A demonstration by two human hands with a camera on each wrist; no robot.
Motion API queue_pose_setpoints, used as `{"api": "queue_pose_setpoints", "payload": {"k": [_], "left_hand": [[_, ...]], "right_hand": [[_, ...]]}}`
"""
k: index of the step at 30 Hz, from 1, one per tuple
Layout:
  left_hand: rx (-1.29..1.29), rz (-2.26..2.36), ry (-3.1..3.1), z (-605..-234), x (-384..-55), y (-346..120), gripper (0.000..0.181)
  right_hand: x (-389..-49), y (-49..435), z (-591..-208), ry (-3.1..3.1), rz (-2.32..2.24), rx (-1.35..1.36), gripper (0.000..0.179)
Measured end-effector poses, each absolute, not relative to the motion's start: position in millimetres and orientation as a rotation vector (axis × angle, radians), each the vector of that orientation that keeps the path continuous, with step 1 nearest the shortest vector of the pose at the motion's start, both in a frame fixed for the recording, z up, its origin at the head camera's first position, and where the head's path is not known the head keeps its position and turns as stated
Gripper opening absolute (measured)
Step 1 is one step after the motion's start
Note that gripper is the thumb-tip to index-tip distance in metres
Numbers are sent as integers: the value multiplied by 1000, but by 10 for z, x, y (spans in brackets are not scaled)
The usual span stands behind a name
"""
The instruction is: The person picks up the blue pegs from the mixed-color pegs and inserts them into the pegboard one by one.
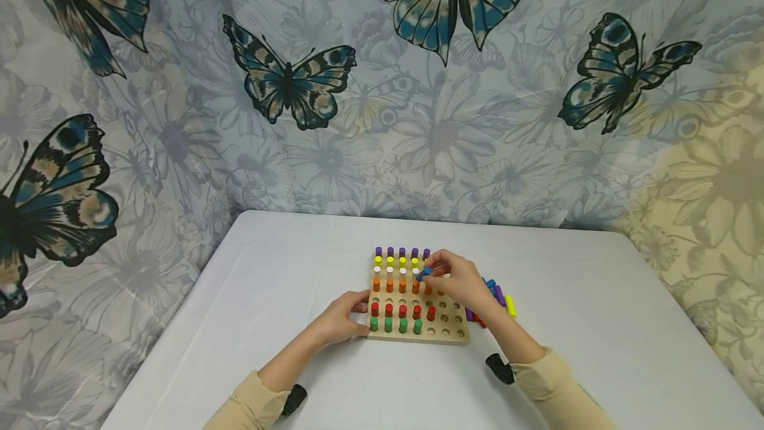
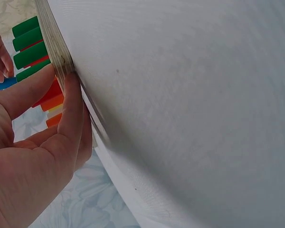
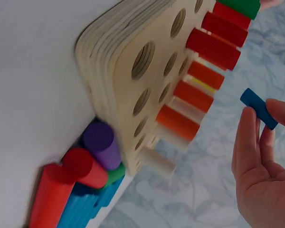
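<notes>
A wooden pegboard lies on the table with rows of purple, yellow, white, orange, red and green pegs standing in it. An unfilled row of holes runs between the orange and red pegs. My left hand holds the board's left edge near the front corner, thumb and fingertips against the wood. Above the board, my right hand pinches a blue peg between thumb and fingers. That peg is tilted and apart from the board in the right wrist view. The right hand hides some pegs at the back right.
Beside the board's right edge lies a pile of loose pegs, among them a yellow peg, a purple peg and a red peg. White cloth covers the table. Behind it hangs a butterfly-patterned backdrop.
</notes>
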State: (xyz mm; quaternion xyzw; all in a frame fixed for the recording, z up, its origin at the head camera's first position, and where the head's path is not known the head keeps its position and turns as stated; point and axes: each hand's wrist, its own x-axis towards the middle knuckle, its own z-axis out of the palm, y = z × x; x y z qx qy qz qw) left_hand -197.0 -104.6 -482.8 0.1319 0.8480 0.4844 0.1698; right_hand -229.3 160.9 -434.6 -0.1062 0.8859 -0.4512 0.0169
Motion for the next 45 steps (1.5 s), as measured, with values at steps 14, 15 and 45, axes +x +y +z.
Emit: {"api": "queue_pose_setpoints", "payload": {"k": [14, 15, 45], "left_hand": [[368, 1379, 2402, -4822, -1966, -1047, 75], [369, 1377, 2402, -4824, -1967, -1047, 75], [389, 1400, 2392, -4836, -1973, -1062, 76]], "right_hand": [[-2294, 1233, -4487, 2713, -1348, -393, 21], [-2291, 1214, -4496, 2714, -1340, -409, 21], [-2299, 954, -4581, 2699, -1226, -676, 19]]}}
